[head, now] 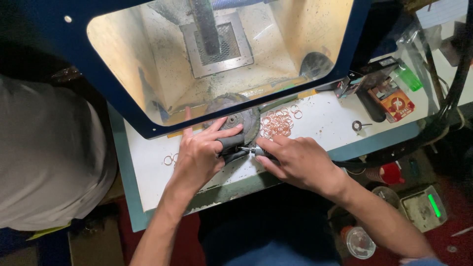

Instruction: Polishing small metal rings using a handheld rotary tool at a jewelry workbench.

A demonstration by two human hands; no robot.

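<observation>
Two hands at a white bench (315,123). Left hand (199,155) clamps a dark cylindrical block (231,144), what's at its tip hidden. Right hand (295,162) closed around a mostly covered rotary tool (252,150) touching the block. Copper rings pile (277,124) uncountable; two loose rings (171,159) left.

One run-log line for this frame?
left hand: on dark block | right hand: holds rotary tool | copper rings beside
</observation>
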